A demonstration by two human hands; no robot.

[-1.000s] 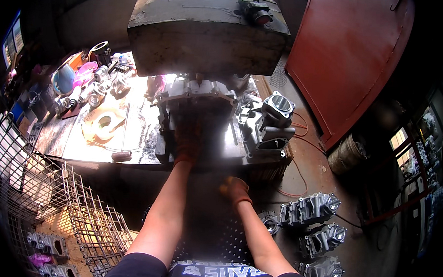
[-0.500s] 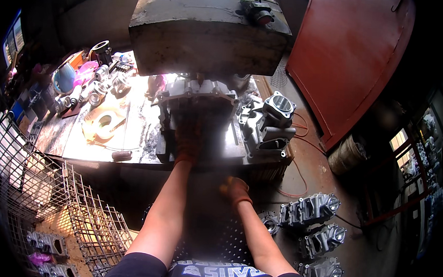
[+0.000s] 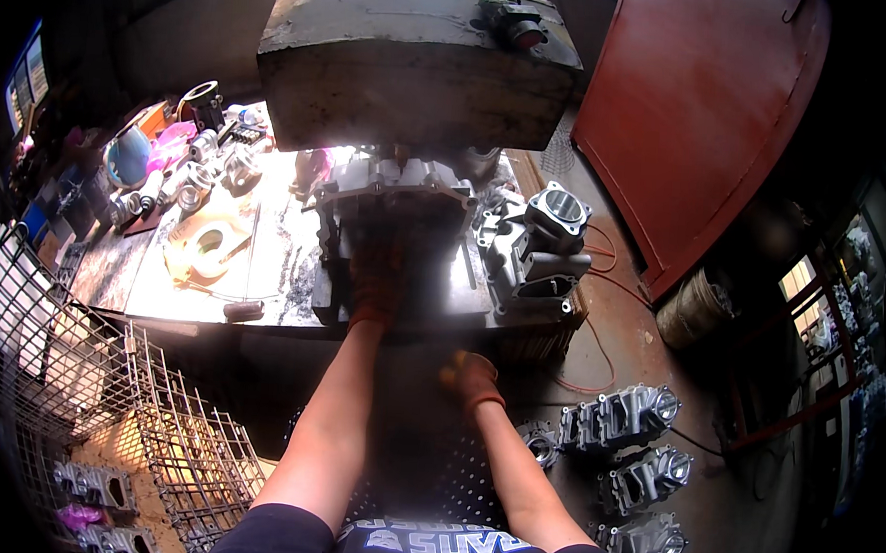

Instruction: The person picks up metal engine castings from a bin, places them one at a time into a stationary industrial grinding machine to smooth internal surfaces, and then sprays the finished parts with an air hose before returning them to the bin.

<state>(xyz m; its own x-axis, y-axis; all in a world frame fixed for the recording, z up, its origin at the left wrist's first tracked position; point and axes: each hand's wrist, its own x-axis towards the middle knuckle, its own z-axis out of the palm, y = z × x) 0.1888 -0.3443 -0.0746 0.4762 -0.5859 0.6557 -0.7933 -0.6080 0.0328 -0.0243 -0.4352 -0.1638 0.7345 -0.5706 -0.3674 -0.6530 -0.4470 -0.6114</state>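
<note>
A grey cast-metal housing (image 3: 398, 182) stands under the machine's large box-shaped head (image 3: 412, 95), with a narrow tool tip (image 3: 401, 155) just above its top edge. My left hand (image 3: 374, 285), in an orange-brown glove, reaches into deep shadow in front of the housing. Its fingers are too dark to make out. Nearer to me and to the right, my right hand (image 3: 471, 378) wears a similar glove and hangs below the table's front edge, fingers curled closed. Shadow hides what they hold, if anything. Another silver casting (image 3: 535, 246) with a round bore sits right of the shadowed area.
Several metal parts, a light-blue container (image 3: 129, 155) and a ring-shaped piece (image 3: 206, 249) lie on the worktable (image 3: 283, 268) at left. Wire mesh baskets (image 3: 184, 433) stand lower left. More castings (image 3: 621, 421) rest on the floor at right, near a red panel (image 3: 696, 130) and an orange hose (image 3: 614, 361).
</note>
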